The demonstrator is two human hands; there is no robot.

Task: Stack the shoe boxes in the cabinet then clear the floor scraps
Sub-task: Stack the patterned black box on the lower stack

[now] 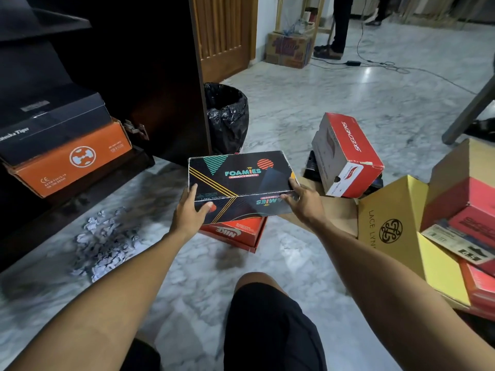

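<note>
I hold a black Foamies shoe box (238, 175) in the air at the centre, my left hand (188, 210) gripping its left end and my right hand (301, 200) its right end. Under it on the floor lies a red Nike box (235, 232). In the dark cabinet (112, 49) at the left, a black box (53, 116) rests on an orange box (69, 159). A red and white Skechers box (348, 156) lies tilted on dark boxes at the right. Torn paper scraps (107, 242) are scattered on the marble floor in front of the cabinet.
A bin lined with a black bag (227, 116) stands beside the cabinet's side panel. A yellow open carton (396, 223) with red boxes fills the right edge. Farther back are a cardboard box (289, 49), cables and a person's legs (340, 25).
</note>
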